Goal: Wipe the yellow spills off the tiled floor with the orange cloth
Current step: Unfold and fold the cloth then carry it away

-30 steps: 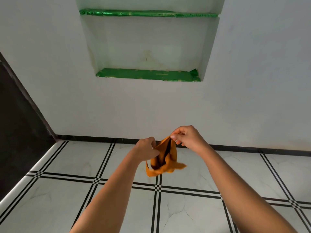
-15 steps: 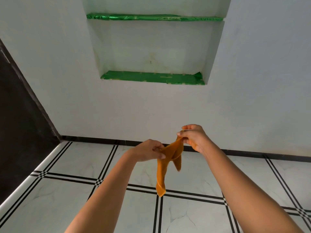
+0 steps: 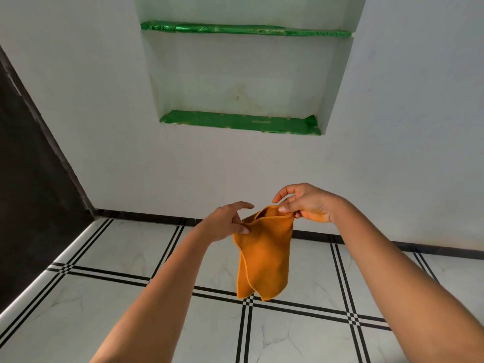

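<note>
The orange cloth (image 3: 264, 255) hangs spread out in the air in front of me, above the tiled floor (image 3: 301, 334). My right hand (image 3: 306, 203) pinches its upper right corner between thumb and fingers. My left hand (image 3: 227, 221) grips the upper left edge with thumb and lower fingers, its index finger stretched out. The cloth's lower end dangles free over a crossing of black tile lines. No yellow spill shows on the part of the floor in view.
A white wall stands close ahead with a recessed niche holding two green-lined shelves (image 3: 239, 123). A black skirting strip (image 3: 146, 218) runs along the wall's base. A dark panel or doorway (image 3: 28, 195) fills the left side.
The cloth was bunched between both hands, then hung as a narrow strip; now it is spread wider. My hands have moved apart and the view has shifted slightly.
</note>
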{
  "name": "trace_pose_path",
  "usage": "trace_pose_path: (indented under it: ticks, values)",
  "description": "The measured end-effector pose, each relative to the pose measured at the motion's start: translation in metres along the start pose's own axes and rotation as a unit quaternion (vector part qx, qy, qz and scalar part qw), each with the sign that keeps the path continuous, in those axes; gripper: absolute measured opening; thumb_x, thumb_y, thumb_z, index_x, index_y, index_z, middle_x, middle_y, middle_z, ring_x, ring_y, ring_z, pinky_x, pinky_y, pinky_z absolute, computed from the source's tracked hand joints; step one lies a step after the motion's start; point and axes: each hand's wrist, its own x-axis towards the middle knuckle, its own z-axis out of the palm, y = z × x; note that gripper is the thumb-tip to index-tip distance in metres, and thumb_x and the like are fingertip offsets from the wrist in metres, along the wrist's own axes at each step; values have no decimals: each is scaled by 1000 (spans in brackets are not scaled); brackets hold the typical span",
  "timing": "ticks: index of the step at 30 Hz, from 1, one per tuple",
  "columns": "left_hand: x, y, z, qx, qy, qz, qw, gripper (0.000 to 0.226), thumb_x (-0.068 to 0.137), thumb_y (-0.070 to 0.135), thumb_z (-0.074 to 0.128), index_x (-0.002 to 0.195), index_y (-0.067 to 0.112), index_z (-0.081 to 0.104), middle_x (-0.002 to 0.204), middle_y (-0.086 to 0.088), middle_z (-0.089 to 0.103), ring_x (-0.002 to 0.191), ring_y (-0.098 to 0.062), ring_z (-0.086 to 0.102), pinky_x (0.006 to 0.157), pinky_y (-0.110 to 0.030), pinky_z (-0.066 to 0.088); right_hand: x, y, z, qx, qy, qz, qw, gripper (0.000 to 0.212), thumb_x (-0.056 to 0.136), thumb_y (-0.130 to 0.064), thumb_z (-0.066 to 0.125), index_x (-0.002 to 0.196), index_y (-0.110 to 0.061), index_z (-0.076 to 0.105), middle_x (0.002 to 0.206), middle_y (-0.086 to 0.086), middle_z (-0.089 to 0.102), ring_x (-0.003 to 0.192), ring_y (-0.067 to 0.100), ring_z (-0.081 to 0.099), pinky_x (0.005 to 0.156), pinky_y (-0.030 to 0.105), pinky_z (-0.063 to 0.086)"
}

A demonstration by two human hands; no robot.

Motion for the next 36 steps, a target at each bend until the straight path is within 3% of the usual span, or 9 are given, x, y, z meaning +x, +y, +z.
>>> trace_pose_path:
  ticks: [6, 10, 14, 17, 21, 23, 26, 31, 36]
  values:
    - [1, 19, 14, -41, 35, 34, 998, 44, 87, 33, 61, 128, 28, 47, 74, 7, 55, 71, -9, 53, 66, -20, 41, 0, -6, 6, -67, 16, -36, 997, 18, 87, -2, 60, 87, -16, 71, 91, 2, 66, 87, 17, 54, 73, 27, 44]
    - [7, 21, 15, 7, 70, 39, 997, 25, 92, 31, 54, 113, 19, 62, 97, -2, 60, 79, -11, 48, 61, -17, 36, -6, -11, 7, -112, 1, -39, 993, 18, 89, -2, 58, 94, -12, 72, 93, 2, 66, 84, 14, 53, 67, 22, 44]
    - [8, 22, 2, 17, 76, 27, 997, 24, 94, 35, 50, 107, 17, 60, 80, 5, 52, 70, -7, 45, 55, -16, 33, -13, -11, 3, -180, -5, -35, 983, 16, 89, -10, 61, 99, -14, 72, 99, -2, 64, 88, 12, 54, 67, 20, 45]
    - [11, 30, -6, 33, 96, 36, 994, 24, 95, 33, 47, 106, 14, 56, 81, 4, 53, 70, -9, 48, 54, -14, 35, -16, -9, 8, -195, -8, -32, 980, 20, 83, -27, 69, 98, -15, 73, 99, -2, 68, 92, 11, 58, 73, 22, 47]
    - [13, 36, -13, 59, 80, 57, 993, 17, 95, 31, 48, 100, 16, 55, 88, 2, 55, 71, -8, 50, 59, -14, 40, -12, -5, 17, -388, 61, -67, 917, 14, 81, -25, 71, 87, -13, 68, 90, -3, 57, 82, 13, 54, 62, 17, 39]
    - [12, 35, -17, 55, 84, 69, 993, 16, 95, 30, 48, 99, 16, 55, 90, 1, 55, 76, -11, 51, 67, -20, 44, -10, -3, 17, -426, 101, -102, 893, 11, 85, -21, 66, 87, -10, 65, 91, -1, 49, 82, 14, 51, 62, 16, 38]
    - [10, 26, -27, 43, 98, 71, 992, 17, 95, 32, 47, 99, 17, 54, 98, 1, 55, 91, -17, 53, 80, -31, 48, -11, -2, 10, -334, 140, -142, 921, 6, 86, -21, 64, 84, -17, 60, 95, 1, 55, 88, 16, 55, 72, 22, 46]
    - [1, 26, -37, -99, 92, 48, 990, 22, 93, 38, 49, 93, 16, 53, 80, 2, 52, 79, -15, 50, 67, -24, 41, -8, -1, 10, -87, 199, -155, 964, 8, 90, -20, 58, 84, -20, 52, 90, 7, 61, 89, 25, 61, 82, 39, 53]
    - [-2, 46, -43, -212, 104, 66, 969, 27, 88, 39, 57, 101, 15, 52, 80, -1, 55, 77, -15, 53, 64, -23, 43, -4, -7, 18, 124, 227, -140, 956, 17, 96, -28, 50, 109, -18, 48, 102, 5, 53, 89, 17, 54, 75, 31, 50]
